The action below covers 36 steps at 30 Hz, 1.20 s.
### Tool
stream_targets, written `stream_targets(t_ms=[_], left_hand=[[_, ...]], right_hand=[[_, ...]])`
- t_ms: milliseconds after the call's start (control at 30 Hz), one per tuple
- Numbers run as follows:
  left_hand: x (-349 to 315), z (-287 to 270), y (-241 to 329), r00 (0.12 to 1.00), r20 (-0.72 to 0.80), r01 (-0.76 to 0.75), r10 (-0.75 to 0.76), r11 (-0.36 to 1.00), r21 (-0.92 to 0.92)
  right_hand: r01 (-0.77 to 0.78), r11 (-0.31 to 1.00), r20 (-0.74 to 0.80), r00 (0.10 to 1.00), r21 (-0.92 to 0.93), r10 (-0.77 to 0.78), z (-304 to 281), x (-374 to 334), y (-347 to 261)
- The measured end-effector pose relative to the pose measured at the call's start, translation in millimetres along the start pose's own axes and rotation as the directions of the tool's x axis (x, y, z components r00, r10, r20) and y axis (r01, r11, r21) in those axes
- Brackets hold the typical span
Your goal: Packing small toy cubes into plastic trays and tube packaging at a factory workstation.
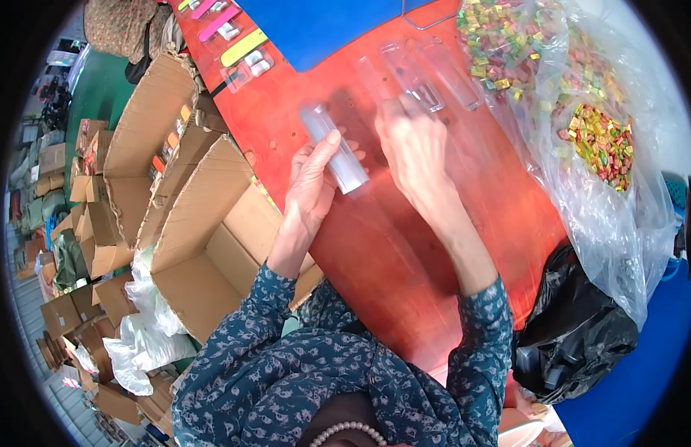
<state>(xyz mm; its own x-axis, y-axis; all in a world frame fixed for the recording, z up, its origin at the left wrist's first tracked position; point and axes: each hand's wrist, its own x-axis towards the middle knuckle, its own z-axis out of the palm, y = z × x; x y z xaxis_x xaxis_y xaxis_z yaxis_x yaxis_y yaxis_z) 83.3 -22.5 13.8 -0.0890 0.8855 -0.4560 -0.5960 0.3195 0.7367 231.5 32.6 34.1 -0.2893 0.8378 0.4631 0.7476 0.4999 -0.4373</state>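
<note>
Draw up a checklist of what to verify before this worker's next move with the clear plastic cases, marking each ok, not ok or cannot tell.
1. Left hand grips a clear case: ok.
2. Right hand reaches the clear cases on the table: ok.
3. Held case empty: cannot tell.
4. Bag of coloured pieces open: ok.
5. Red table bare between forearms: ok.
6. Open cardboard box beside left arm: ok.

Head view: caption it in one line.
Left hand holds a clear plastic case; right hand reaches clear trays on a red table.

Packing workshop, cardboard boxes [204, 238], bagged sweets [602, 141]
</note>
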Motion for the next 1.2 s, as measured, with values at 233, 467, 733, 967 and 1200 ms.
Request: stream_targets(t_ms=[233, 467, 733, 967, 1200], left_hand=[[-3, 4, -3, 1.0, 0.03, 0.009, -0.008, 1.0, -0.023], [-4, 1, -6, 0.994, 0.109, -0.027, 0.022, 0.999, 0.045], [-1, -17, 5, 0.996, -0.033, -0.087, 0.087, 0.996, 0.021], [-9, -22, 4, 0.993, -0.001, -0.122, 0.122, 0.992, 0.015], [-11, -25, 3, 0.989, -0.019, -0.146, 0.146, 0.989, 0.018]], right_hand=[[-0.17, 0.977, 0.039, 0.985, 0.126, 0.166, 7, -12, 0], [-0.546, 0.343, 0.529, 0.835, 0.765, 0.149, -8, -34, -5], [-0.255, 0.827, 0.151, 0.967, 0.501, 0.206, 3, -18, -21], [0.053, 0.995, 0.118, 0.992, -0.081, -0.043, 22, -9, -20], [-0.203, 0.953, 0.2, 0.967, 0.224, 0.158, -2, -32, -40]])
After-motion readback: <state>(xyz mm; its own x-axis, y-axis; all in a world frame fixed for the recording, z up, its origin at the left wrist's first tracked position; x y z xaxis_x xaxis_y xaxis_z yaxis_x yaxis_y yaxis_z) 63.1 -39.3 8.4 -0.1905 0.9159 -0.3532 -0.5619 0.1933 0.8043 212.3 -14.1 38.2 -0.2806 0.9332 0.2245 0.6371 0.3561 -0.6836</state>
